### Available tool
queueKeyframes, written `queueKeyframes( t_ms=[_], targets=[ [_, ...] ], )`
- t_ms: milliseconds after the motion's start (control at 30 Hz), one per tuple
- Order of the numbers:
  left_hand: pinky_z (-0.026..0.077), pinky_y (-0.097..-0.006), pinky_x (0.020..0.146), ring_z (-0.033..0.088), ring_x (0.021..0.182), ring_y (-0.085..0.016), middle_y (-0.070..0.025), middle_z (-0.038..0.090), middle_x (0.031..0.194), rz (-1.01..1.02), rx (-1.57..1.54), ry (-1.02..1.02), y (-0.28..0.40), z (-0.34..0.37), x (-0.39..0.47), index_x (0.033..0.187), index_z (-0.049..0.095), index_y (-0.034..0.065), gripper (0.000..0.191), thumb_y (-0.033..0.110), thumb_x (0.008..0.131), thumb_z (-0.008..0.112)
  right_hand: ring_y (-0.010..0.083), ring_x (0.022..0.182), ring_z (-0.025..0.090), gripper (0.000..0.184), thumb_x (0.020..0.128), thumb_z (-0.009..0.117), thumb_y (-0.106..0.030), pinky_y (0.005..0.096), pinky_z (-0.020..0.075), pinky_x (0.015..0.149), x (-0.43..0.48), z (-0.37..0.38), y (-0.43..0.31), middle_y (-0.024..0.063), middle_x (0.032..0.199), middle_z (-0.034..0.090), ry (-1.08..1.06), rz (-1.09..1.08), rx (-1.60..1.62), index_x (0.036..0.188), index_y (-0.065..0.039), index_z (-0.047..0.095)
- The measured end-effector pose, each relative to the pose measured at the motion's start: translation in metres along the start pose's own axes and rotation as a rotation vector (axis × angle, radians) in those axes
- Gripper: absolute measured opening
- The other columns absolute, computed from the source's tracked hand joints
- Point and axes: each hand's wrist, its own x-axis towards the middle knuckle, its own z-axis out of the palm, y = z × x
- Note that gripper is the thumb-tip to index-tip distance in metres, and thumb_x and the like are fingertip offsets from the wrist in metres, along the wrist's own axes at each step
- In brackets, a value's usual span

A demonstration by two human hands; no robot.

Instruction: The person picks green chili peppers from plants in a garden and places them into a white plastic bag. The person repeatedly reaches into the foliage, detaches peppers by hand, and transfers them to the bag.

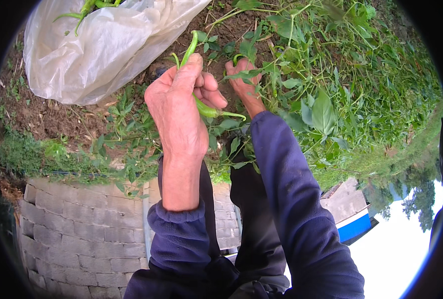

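My left hand (186, 93) is closed around green chili peppers (209, 111). One long pepper tip sticks up past the thumb beside a thinner curved end, and a stemmed pepper pokes out below the fingers. Farther off, my right hand (243, 73) reaches low into the pepper plants (292, 82), near the soil. Its fingers are bent about a curved green chili pepper (237, 59), of which only part shows. Leaves cover some of that hand.
A whitish plastic bag (105, 48) lies on brown soil (45, 116) at upper left, with several green peppers (88, 7) on it. Behind my legs (255, 213) stands a grey block wall (83, 235). Dense foliage spreads to the right.
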Motion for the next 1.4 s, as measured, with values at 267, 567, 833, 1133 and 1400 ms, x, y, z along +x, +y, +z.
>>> queueKeyframes(
  t_ms=[267,567,833,1133,1400],
  targets=[
    [0.044,-0.0254,0.044,0.056,0.044,-0.016,-0.0082,0.061,0.065,0.006,0.028,0.001,-0.003,0.002,-0.001,0.079,0.060,-0.0009,0.025,0.019,0.092,0.065,0.0258,0.065,0.059,0.020,0.092,0.056,-0.021,0.0426,0.0442,0.047,-0.012,0.007,0.016,0.0109,0.068,0.053,0.440,-0.527,-0.442,0.079,-0.007,0.060],
    [0.043,-0.0261,0.040,0.058,0.043,-0.015,-0.0071,0.062,0.063,0.052,0.444,0.156,-0.002,0.008,-0.002,0.076,0.062,-0.0019,0.026,0.019,0.091,0.066,0.0118,0.031,0.039,0.034,0.092,0.055,-0.025,0.0272,0.0441,0.034,-0.036,-0.114,-0.034,0.0008,0.045,0.042,-0.457,0.351,1.683,0.071,0.003,0.058],
    [0.044,-0.0311,0.053,0.060,0.059,-0.015,-0.0076,0.063,0.069,-0.099,0.760,-0.200,-0.019,0.011,-0.005,0.086,0.065,-0.0055,0.033,0.025,0.094,0.059,0.0125,0.045,0.056,0.028,0.085,0.064,-0.019,0.0280,0.0437,0.040,-0.066,-0.171,-0.063,0.0049,0.055,0.056,-0.265,0.278,1.243,0.068,0.003,0.058],
    [0.042,-0.0273,0.072,0.050,0.077,-0.008,0.0016,0.060,0.080,-0.201,0.571,-0.520,-0.017,0.013,-0.010,0.089,0.066,-0.0016,0.029,0.025,0.097,0.059,0.0382,0.049,0.057,0.022,0.080,0.067,-0.013,0.0455,0.0427,0.046,-0.080,-0.208,-0.071,0.0206,0.057,0.055,-0.031,-0.216,0.318,0.070,0.002,0.055],
    [0.037,-0.0287,0.051,0.047,0.062,-0.007,0.0008,0.057,0.065,-0.306,0.703,-0.593,-0.021,0.029,-0.015,0.079,0.066,-0.0058,0.038,0.029,0.093,0.067,0.0256,0.044,0.056,0.033,0.080,0.065,-0.028,0.0392,0.0415,0.038,-0.112,-0.226,-0.073,0.0114,0.053,0.053,-0.058,-0.212,0.137,0.066,0.000,0.055]
  ],
)
